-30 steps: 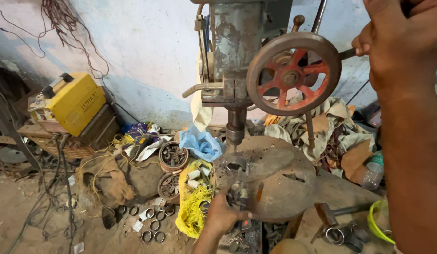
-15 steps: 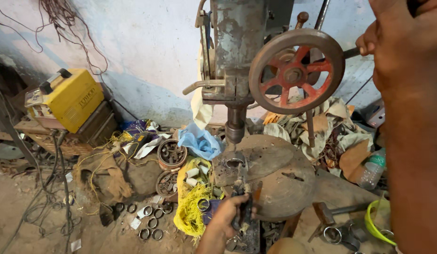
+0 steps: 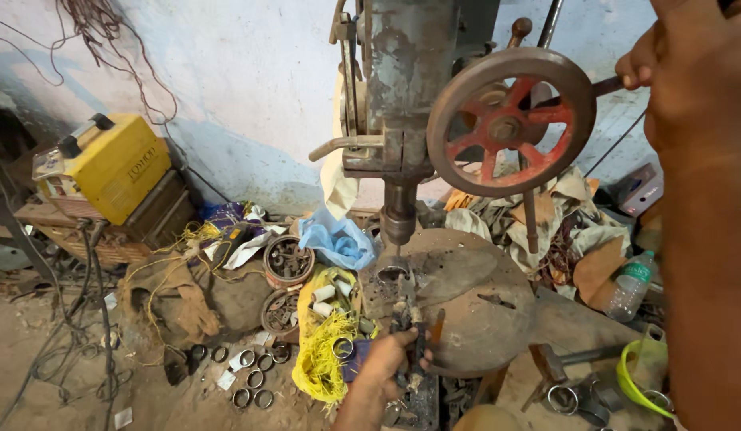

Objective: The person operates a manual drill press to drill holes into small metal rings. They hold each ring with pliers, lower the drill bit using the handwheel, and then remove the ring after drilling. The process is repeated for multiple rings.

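- The left hand (image 3: 384, 361) was low in the view, closed around the dark handle of a clamp tool (image 3: 409, 335) that reached up toward the drill bit.
- The clamp tool lay along the front left edge of the round drill table (image 3: 474, 307), and its far end sat directly beneath the chuck (image 3: 398, 222). A small workpiece appeared to be held there, but it was too small to identify.
- The right hand (image 3: 677, 76) was raised at the upper right, with its fingers closed on the feed handle (image 3: 606, 86) that projected from the spoked wheel.
- The spoked wheel (image 3: 510, 120), with a rusty rim and red spokes, was mounted on the right side of the drill press head (image 3: 398, 88).
- The chuck pointed straight down at the drill table, with the bit tip close to the clamped part. Whether they touched could not be determined.
- A blue cloth (image 3: 338, 239) lay just left of the chuck, behind the table edge.
- Two round tins (image 3: 288, 261) of small metal parts stood on the floor left of the table, one nearer than the other.
- A tangle of yellow cord (image 3: 321, 363) lay beside the left hand, next to loose metal rings (image 3: 255, 379) on the floor.
- A yellow box-shaped machine (image 3: 115, 164) sat on a low stand at the far left, by the wall.
- A clear plastic bottle (image 3: 630, 283) stood at the right, among rags and scrap.
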